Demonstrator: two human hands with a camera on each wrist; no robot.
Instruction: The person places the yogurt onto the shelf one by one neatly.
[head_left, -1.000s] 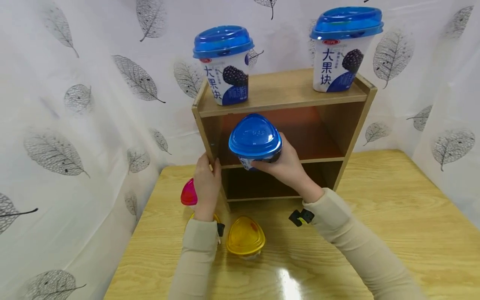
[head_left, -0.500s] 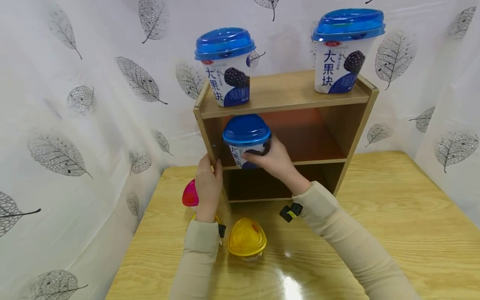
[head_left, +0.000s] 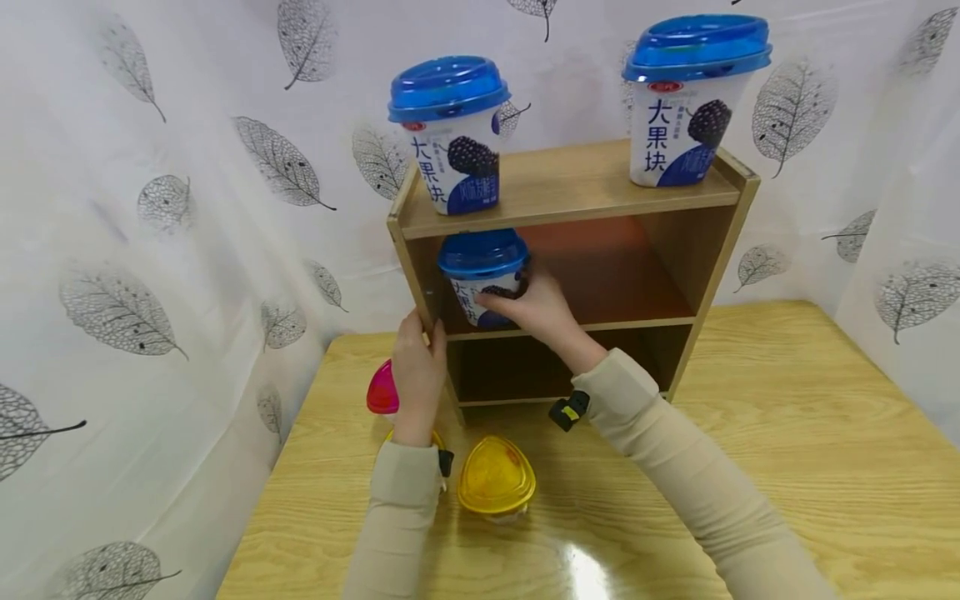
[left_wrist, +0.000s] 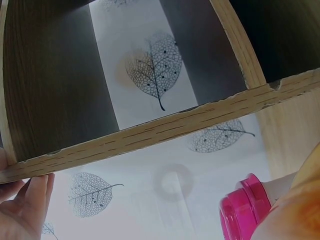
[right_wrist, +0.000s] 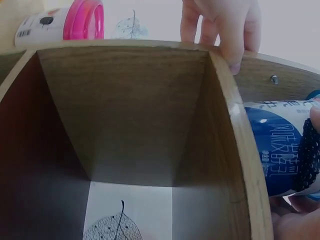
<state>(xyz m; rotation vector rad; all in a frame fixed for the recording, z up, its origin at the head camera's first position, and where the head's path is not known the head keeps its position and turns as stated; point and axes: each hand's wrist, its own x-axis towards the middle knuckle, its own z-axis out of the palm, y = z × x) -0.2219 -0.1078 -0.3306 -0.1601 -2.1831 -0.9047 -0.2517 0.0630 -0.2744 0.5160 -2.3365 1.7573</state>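
Observation:
My right hand [head_left: 546, 308] grips a yogurt cup [head_left: 480, 265] with a blue lid and a blackberry label. The cup is upright inside the shelf's middle compartment, at its left end. In the right wrist view the cup [right_wrist: 280, 145] has its base close to the board; whether it touches cannot be told. My left hand [head_left: 417, 367] holds the left side panel of the wooden shelf [head_left: 566, 218], thumb on the inner side and fingers outside. The left wrist view shows those fingers [left_wrist: 30, 210] against the panel.
Two blue-lidded yogurt cups stand on top, one left [head_left: 450, 133] and one right [head_left: 693, 104]. A yellow-lidded cup [head_left: 497, 475] stands before the shelf. Another yellow lid and a pink-lidded cup [head_left: 383, 388] are partly hidden by the left arm. The table [head_left: 780, 433] extends right.
My right hand has carried the cup leftward and deeper into the middle compartment, and the cup has turned from tilted to upright. The left hand keeps its hold on the side panel.

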